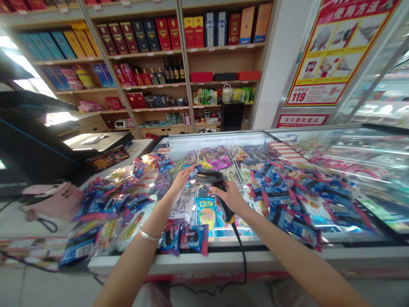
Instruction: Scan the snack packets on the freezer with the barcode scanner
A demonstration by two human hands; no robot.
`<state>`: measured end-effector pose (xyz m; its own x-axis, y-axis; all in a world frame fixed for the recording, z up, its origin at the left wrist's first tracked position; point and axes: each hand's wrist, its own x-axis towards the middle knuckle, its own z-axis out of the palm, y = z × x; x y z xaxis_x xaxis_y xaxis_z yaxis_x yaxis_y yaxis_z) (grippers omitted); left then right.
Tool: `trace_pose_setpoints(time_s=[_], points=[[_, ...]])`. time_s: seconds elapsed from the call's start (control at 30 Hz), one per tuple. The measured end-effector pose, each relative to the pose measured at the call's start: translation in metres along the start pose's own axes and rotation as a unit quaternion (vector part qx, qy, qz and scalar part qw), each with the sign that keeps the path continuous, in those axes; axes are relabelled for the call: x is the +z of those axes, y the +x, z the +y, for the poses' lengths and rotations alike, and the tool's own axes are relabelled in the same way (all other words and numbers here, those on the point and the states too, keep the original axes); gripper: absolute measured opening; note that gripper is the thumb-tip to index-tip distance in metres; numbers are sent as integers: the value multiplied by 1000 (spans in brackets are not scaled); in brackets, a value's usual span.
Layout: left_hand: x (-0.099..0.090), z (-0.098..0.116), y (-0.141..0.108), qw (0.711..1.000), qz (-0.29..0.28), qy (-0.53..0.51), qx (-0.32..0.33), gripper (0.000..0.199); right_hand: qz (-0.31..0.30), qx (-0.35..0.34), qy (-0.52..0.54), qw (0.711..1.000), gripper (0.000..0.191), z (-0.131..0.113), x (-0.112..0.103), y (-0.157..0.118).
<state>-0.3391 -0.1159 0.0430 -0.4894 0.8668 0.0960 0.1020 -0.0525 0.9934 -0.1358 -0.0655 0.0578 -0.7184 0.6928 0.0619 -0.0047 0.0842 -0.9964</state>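
Note:
My right hand (229,195) is wrapped round the handle of a black and yellow barcode scanner (220,192), whose cable hangs down over the freezer's front edge. Just left of the scanner head, my left hand (185,177) is at a small blue packet (196,170), with its fingers stretched forward and pressed together against it. Many blue and pink snack packets lie on the glass in a right pile (276,192) and a left pile (105,200). Two more packets (191,238) rest at the front edge, below my hands.
Beneath is a glass-topped chest freezer (204,266). On the left are a pink bag (54,200), a large black machine (32,140) and a counter (99,140). Shelves (147,55) with boxes and bottles stand behind. The scanner cable (244,264) loops along the front.

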Motion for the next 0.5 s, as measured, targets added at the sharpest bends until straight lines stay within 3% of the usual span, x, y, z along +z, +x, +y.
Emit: trace_pose_setpoints(time_s=[0.2,0.5], points=[[2,0,0,999,-2,-35,-31,53,0,-3,-8,1000,24,1,0,1],[2,0,0,999,0,-31,-18,46,1,-12,1,1000,23,2,0,1]])
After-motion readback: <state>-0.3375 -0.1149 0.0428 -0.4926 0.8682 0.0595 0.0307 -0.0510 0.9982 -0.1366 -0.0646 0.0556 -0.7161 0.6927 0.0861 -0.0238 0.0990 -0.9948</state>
